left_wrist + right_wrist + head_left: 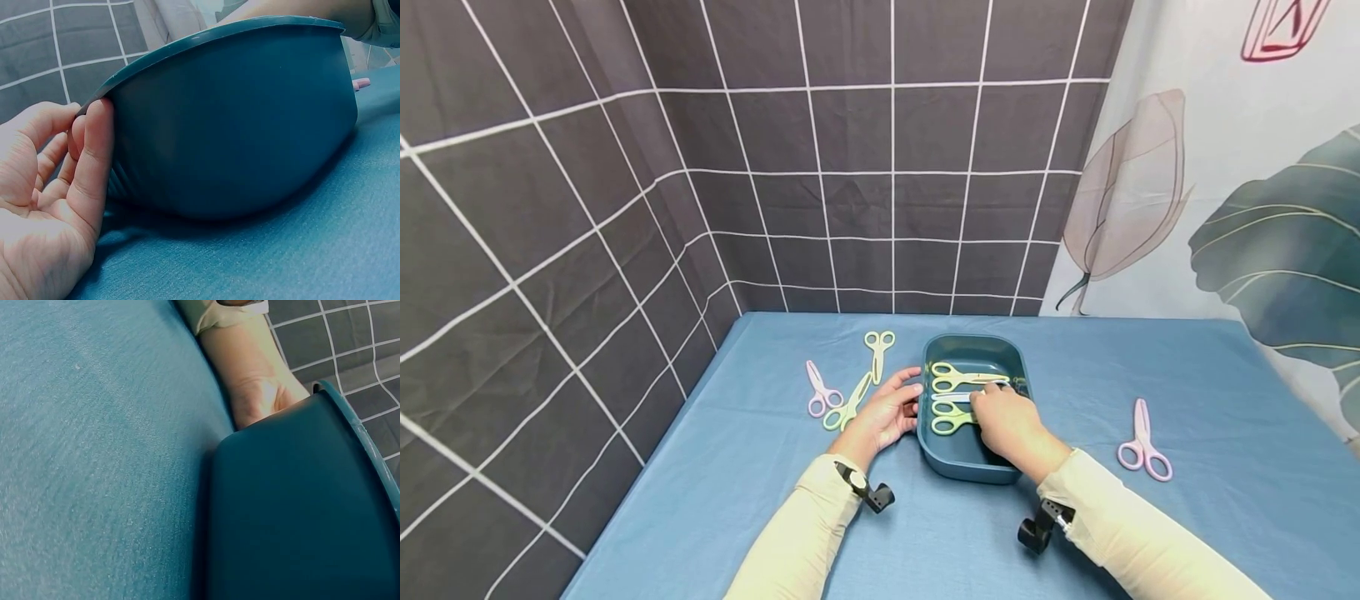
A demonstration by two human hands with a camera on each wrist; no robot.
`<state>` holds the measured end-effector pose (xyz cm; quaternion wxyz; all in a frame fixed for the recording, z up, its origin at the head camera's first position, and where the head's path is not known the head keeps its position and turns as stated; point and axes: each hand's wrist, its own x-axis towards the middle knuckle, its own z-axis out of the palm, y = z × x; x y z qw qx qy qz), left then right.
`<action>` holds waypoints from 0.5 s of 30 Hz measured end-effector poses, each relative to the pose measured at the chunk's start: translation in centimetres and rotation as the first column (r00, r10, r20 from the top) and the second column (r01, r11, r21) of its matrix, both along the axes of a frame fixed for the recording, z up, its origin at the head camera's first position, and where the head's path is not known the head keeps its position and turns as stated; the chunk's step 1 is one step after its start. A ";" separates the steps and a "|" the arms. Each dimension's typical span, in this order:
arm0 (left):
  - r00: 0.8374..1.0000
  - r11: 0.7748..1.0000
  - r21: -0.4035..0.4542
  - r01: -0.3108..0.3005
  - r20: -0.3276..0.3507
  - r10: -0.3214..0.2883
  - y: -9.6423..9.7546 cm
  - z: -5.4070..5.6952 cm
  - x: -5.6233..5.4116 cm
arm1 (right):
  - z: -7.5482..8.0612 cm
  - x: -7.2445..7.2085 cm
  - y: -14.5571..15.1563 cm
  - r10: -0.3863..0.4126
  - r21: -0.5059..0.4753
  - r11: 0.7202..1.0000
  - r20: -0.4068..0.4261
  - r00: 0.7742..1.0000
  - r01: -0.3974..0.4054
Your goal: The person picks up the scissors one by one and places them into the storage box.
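Note:
A dark teal plastic tray stands on the cloth. Inside it lie yellow-green scissors, more green scissors and pale blue scissors between them. My left hand holds the tray's left side, thumb at the rim and fingers against the outer wall in the left wrist view. My right hand reaches into the tray, its fingers bent down over the pale blue scissors and gripping them. The hand itself covers its fingertips. In the right wrist view the tray's wall hides the fingers.
Left of the tray lie pink scissors, yellow-green scissors beside the left hand, and another yellow-green pair farther back. More pink scissors lie to the right. A grey checked curtain hangs behind the blue-covered table.

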<state>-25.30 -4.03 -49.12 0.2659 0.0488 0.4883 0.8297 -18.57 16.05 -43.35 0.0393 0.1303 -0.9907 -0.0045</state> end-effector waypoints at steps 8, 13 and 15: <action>1.000 1.000 0.000 0.004 0.006 -0.004 0.0 0.2 0.0 | -0.1 0.0 0.1 -0.001 -0.025 1.000 -0.031 1.000 0.000; 1.000 1.000 -0.001 -0.005 0.012 0.005 0.1 0.1 0.0 | -0.1 0.0 0.1 -0.004 -0.026 1.000 -0.027 1.000 0.003; 1.000 1.000 0.001 -0.007 0.014 0.007 0.1 0.0 0.0 | -0.1 0.0 0.1 -0.006 -0.029 1.000 -0.018 1.000 0.006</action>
